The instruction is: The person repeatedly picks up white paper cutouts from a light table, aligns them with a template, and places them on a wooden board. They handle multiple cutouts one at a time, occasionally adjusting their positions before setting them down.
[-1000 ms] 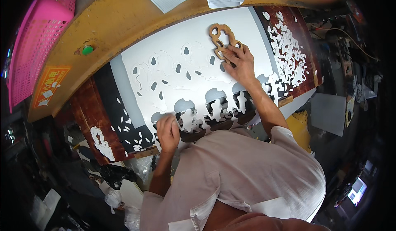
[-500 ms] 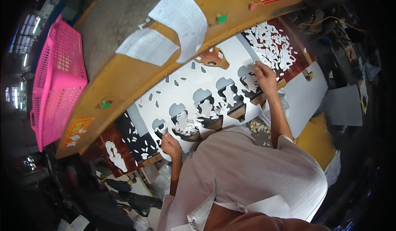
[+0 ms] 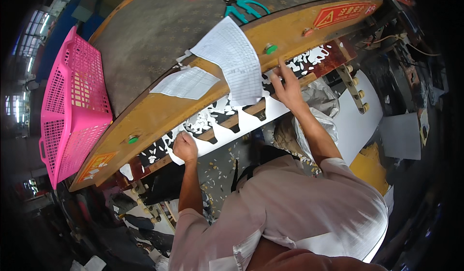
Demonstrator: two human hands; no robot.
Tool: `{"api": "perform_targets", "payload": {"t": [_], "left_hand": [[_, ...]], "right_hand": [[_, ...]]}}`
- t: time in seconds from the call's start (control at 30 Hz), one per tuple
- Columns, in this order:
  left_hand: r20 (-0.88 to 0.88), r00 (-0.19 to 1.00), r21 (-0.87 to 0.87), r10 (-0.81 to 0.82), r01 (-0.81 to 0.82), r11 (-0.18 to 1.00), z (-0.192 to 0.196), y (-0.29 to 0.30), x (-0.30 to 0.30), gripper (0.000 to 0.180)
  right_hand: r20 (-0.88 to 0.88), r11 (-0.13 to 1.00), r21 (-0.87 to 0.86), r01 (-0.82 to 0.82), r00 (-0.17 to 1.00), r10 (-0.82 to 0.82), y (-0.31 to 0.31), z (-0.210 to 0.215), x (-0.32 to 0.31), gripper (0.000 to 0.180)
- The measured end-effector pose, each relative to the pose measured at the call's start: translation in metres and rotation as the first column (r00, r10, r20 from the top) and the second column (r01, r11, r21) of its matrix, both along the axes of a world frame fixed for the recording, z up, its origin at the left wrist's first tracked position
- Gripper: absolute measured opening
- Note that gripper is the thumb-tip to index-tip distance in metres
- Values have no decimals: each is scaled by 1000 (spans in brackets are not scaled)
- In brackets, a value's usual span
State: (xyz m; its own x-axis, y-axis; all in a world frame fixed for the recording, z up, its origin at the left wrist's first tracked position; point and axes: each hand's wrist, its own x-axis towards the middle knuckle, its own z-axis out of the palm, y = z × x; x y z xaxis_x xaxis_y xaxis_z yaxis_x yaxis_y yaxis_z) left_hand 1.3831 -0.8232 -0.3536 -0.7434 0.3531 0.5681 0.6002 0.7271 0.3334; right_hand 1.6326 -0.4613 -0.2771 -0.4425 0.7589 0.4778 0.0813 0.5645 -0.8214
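Note:
My left hand (image 3: 185,146) is closed on the near left corner of a cut-out white sheet (image 3: 227,142), fingers curled over its edge. The sheet's scalloped near edge overhangs the wooden board edge (image 3: 208,134). My right hand (image 3: 290,89) is at the sheet's right end, beside the lower edge of the yellow press beam (image 3: 198,111). Its fingers are apart, with one pointing up toward the beam; I see nothing held in them. Loose white cut pieces (image 3: 200,121) lie behind the sheet's near edge. The beam and hanging papers (image 3: 241,63) hide the rest of the sheet.
Green buttons (image 3: 271,48) and a red one (image 3: 308,31) sit on the beam. Teal-handled scissors (image 3: 246,11) lie on top. A pink basket (image 3: 79,97) stands at the left. More white pieces (image 3: 314,56) lie at the right, and crumpled plastic (image 3: 321,99) hangs below.
The beam now covers most of the sheet and the brown template on it. My torso is farther back from the board. My right hand's fingers have spread; the left still grips the sheet.

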Motion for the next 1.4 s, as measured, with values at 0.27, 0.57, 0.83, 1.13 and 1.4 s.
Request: {"api": "perform_targets", "payload": {"t": [0.27, 0.57, 0.83, 1.13, 1.4], "left_hand": [[-126, 987, -10, -97, 96, 995, 11, 1, -6, 26], [-64, 998, -16, 5, -6, 1000, 12, 2, -6, 35], [347, 936, 215, -53, -24, 976, 7, -50, 52, 26], [154, 779, 201, -608, 578, 791, 56, 84, 165, 7], [117, 764, 170, -635, 614, 771, 13, 125, 168, 13]], "right_hand": [[454, 914, 367, -174, 891, -13, -10, -74, 1, 31], [367, 908, 382, -174, 930, 24, -12, -68, -1, 32], [496, 963, 132, -235, 857, 142, -48, -43, 59, 31], [671, 944, 231, -237, 741, 21, -42, 29, 16, 70], [512, 879, 58, -474, 770, 381, -44, -13, -27, 61]]}}
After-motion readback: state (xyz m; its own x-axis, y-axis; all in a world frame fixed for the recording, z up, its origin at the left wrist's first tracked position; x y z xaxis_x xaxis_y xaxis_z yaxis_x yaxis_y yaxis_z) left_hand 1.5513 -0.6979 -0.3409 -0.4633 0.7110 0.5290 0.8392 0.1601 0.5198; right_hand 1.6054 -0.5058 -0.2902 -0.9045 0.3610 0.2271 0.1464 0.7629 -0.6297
